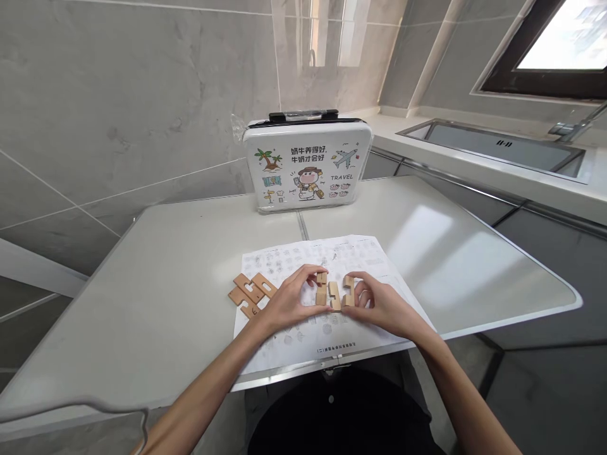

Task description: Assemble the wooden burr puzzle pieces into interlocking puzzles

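Both of my hands meet over a printed instruction sheet (332,253) on a white table (165,284). My left hand (289,300) pinches a notched wooden puzzle piece (322,289) between thumb and fingers. My right hand (379,303) grips another notched wooden piece (349,289) from the right. A third wooden piece (334,296) stands between the two, touching both. A few more notched wooden pieces (250,292) lie flat to the left of my left hand, at the sheet's left edge.
A white carry case (308,165) with cartoon prints and a black handle stands upright at the table's far edge against the tiled wall. A steel sink (493,146) with a tap sits in the counter at the right. The table's front edge runs just below my wrists.
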Available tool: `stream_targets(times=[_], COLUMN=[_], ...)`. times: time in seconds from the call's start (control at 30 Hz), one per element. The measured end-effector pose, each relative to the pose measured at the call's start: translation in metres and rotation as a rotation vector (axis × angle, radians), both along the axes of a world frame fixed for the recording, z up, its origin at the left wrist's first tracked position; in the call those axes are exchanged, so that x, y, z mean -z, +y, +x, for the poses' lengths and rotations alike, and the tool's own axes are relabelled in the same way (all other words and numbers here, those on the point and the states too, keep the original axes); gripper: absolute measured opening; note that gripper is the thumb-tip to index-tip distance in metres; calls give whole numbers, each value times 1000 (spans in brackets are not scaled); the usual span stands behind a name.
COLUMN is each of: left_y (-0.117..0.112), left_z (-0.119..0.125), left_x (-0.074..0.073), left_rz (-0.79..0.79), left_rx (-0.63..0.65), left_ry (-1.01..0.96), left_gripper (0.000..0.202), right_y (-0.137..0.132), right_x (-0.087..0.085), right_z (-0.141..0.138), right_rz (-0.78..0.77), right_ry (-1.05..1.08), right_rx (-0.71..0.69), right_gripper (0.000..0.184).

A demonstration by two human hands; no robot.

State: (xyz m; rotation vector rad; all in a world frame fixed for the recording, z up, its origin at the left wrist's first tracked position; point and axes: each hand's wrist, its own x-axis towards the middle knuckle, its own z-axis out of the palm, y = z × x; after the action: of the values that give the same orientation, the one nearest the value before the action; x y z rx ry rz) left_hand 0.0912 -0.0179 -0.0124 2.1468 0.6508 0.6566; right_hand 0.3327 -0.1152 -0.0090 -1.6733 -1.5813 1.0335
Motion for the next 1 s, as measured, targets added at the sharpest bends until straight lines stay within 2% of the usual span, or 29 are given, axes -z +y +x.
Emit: stream_targets(times=[0.1,0.23,0.37,0.5,0.6,0.7,0.87,1.0], left_y=[0,-2,-4,-6,-6,-4,-3,-5], left_z=[3,4,1,-2,-2,-3,-7,-7], left_x=[3,2,-7,-17,-21,-20,-19,-21], left_rz=[-66,-269,-440,-531,-515,-431,-364,-345], left_rx=[-50,-42,37,176,252,233,203,234], left_ry=[-100,-182,-166,-170,-163,-99,23,46], left_gripper=[68,70,77,70,57,51,53,57], right_y=[-1,1,5,10,14,19,25,24], right_x=[-3,-9,-20,-40,-57,-70,-75,-77], right_z=[2,-3,-9,-10,-12,-16,-20,-22], right_rz=[46,120,195,276,312,337,423,443], right_ry=[162,250,152,-77,-248,-359,-435,-487], right_rx=[11,-48,-131,-323,-462,-568,-667,-717], right_gripper=[64,67,63,57,53,54,50,50])
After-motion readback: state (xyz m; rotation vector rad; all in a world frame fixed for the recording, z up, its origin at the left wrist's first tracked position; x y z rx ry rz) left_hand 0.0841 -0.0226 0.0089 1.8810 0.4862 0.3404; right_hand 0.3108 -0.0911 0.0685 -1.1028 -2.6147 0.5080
